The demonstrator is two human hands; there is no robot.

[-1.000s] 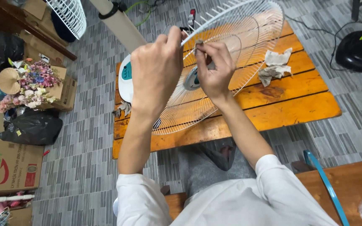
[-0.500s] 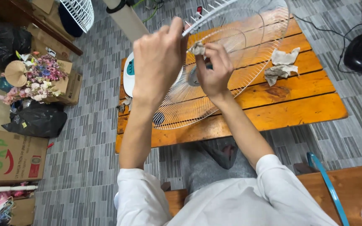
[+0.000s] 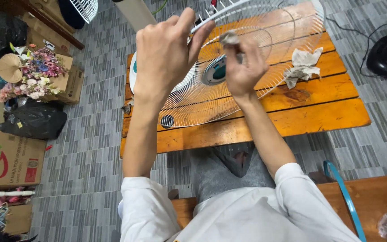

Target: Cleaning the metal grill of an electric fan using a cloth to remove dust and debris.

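Change since 1 second ago: my hands have risen toward the top of the frame and the grille (image 3: 247, 67) sits higher and more tilted, its rim lifted off the far side of the table (image 3: 319, 118). My right hand (image 3: 242, 67) has shifted from the hub region out along the wires. I read this as wiping in progress, advancing to another sector of the grille.

Hand state:
- Left hand (image 3: 166, 54): closed on the grille rim, upper centre, fingers curled over the ring, thumb on the near side. It holds the grille up.
- Right hand: closed on a small grey rag (image 3: 230, 37), pinched between fingertips and thumb, pressed against the wires just right of the hub (image 3: 216, 73).

Grille location: upper centre of the frame, tilted, lower edge resting on the table.

Count, largest to smallest:
1. Table: 1, orange wood, centre.
2. Grille in hand: 1, white wire.
3. Cardboard box (image 3: 5, 157): 1 at left edge; 1 more box (image 3: 68, 83) above it, beside the flowers.
4. Black bags (image 3: 34, 118): 2, left and upper left.
5. Second grille (image 3: 83, 8): 1, top left, partly cut off.
6. Flowers (image 3: 36, 74): 1 bunch.
7. Crumpled paper (image 3: 302, 66): 1, on the table, right of the grille.
8. Rag: 1.
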